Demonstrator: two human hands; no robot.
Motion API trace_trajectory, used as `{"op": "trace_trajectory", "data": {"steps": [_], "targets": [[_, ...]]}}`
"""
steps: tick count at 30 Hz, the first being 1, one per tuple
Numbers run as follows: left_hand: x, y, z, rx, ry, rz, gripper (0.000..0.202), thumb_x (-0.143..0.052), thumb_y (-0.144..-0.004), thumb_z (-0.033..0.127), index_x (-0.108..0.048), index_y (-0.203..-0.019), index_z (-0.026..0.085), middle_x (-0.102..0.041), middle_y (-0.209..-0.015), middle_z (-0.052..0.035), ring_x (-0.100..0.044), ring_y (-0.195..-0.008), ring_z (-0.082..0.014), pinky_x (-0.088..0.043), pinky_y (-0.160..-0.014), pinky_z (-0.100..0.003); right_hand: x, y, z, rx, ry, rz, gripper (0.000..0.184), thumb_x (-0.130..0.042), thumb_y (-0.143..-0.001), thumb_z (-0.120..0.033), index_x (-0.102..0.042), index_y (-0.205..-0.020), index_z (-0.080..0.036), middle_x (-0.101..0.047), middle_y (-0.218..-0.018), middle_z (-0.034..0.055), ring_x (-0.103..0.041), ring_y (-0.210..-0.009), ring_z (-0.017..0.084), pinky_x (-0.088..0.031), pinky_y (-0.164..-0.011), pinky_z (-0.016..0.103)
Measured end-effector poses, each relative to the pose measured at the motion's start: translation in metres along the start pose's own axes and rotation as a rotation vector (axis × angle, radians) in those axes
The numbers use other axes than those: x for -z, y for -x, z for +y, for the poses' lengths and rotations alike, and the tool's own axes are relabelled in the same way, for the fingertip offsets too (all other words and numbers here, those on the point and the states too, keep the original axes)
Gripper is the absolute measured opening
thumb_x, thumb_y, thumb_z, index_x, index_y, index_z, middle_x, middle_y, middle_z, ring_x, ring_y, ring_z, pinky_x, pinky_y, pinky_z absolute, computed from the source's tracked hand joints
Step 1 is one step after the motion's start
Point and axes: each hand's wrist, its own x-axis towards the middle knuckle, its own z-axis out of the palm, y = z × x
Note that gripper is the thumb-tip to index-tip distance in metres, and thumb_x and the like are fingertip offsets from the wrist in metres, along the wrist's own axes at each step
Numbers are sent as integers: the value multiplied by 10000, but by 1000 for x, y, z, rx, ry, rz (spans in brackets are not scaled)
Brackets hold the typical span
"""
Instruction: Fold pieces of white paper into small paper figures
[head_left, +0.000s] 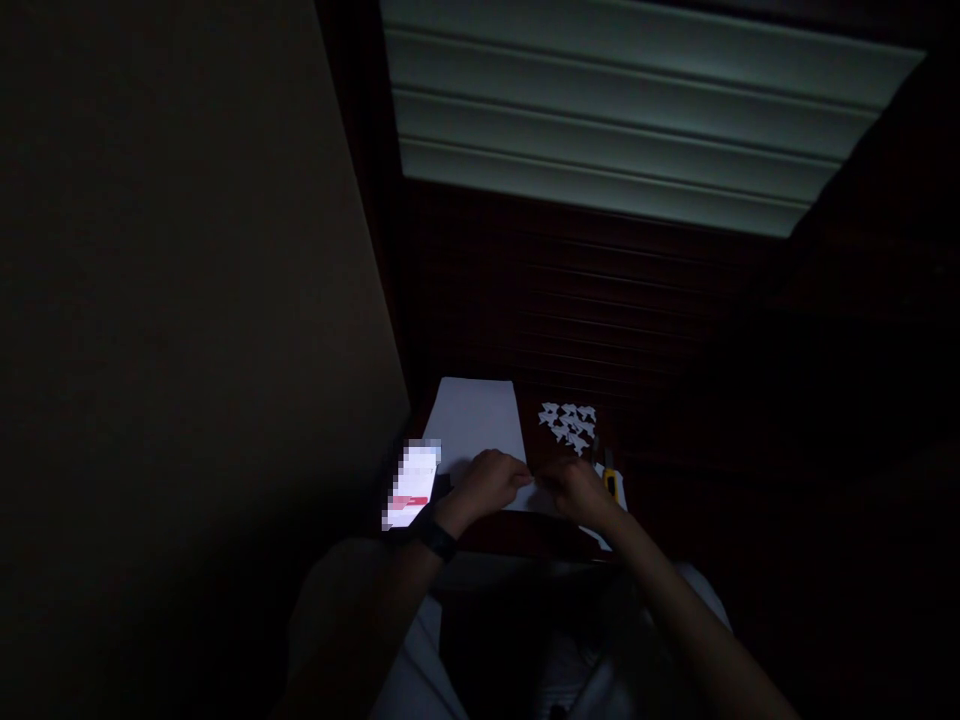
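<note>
Both my hands meet over the lower right part of a white sheet (478, 418) on a small dark table. The fingers of my left hand (492, 480) are pinched together, and a dark band circles that wrist. Just to the right, my right hand (579, 490) is bent inward with its fingers closed, its tips close to the left ones. Whatever lies between the fingertips is too small and dark to make out. Beyond my right hand is a cluster of several small angular white paper pieces (570, 424). A yellow-handled utility knife (610, 486) lies beside that hand.
A lit phone (414, 486), partly blurred out, is at the table's left side. White paper scraps (598, 538) lie near the right front edge. A wall (187, 250) rises on the left, and a slatted panel (600, 110) stands behind the table. The surroundings are very dark.
</note>
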Motion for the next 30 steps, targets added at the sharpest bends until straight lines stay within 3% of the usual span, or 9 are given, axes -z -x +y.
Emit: {"op": "trace_trajectory", "data": {"steps": [4, 10, 16, 19, 23, 24, 26, 30], "targets": [[1, -3, 0, 65, 16, -21, 131, -590, -666, 303, -694, -631, 230, -672, -637, -45, -577, -651, -201, -316, -598, -247, 3, -2, 3, -11, 104, -26, 198, -492, -669, -93, -663, -717, -180, -659, -772, 70, -562, -776, 188, -336, -663, 245], [5, -3, -4, 17, -177, -97, 190, -530, -719, 322, -692, -701, 224, -675, -706, -38, -572, -656, -184, -307, -570, -244, 13, 4, 5, -84, 199, -125, 180, -487, -715, -154, -662, -754, -174, -659, -806, 79, -567, -810, 190, -344, -666, 235], [13, -2, -10, 44, -255, -143, 227, -488, -760, 345, -683, -793, 235, -677, -799, -24, -579, -711, -177, -334, -585, -241, 22, 21, 30, -249, 334, -236, 186, -487, -720, -155, -652, -805, -170, -656, -808, 86, -587, -781, 193, -365, -640, 235], [13, -1, -10, 39, -199, -153, 238, -478, -771, 336, -683, -814, 222, -678, -803, -25, -582, -723, -175, -350, -608, -236, 26, 24, 33, -251, 278, -145, 217, -478, -726, -136, -638, -866, -176, -653, -820, 79, -584, -770, 193, -383, -645, 253], [7, -1, -2, -20, -81, -162, 253, -453, -794, 302, -676, -845, 194, -677, -813, -22, -578, -714, -159, -353, -624, -220, 21, 14, 15, -11, 74, 78, 370, -577, -712, -256, -551, -1075, -188, -578, -1082, 82, -486, -1012, 217, -362, -819, 305], [5, 0, 1, -33, -63, -164, 253, -452, -795, 297, -674, -845, 186, -677, -806, -23, -574, -707, -156, -350, -618, -216, 17, 11, 11, 15, 38, 75, 362, -591, -707, -275, -564, -1058, -188, -589, -1061, 81, -493, -998, 218, -366, -810, 304], [2, 2, 5, -60, -50, -169, 255, -449, -797, 289, -674, -823, 172, -671, -761, -22, -560, -667, -145, -338, -590, -209, 9, 6, 8, 15, -11, -14, 180, -559, -743, -262, -642, -885, -188, -651, -859, 67, -563, -831, 190, -386, -707, 266], [2, 7, 9, -103, -59, -233, 284, -429, -806, 286, -675, -759, 151, -639, -645, -9, -509, -569, -117, -307, -534, -199, -1, 4, 16, -64, -113, -108, 193, -533, -771, -306, -672, -746, -175, -647, -649, 45, -562, -593, 141, -348, -542, 222]]}}
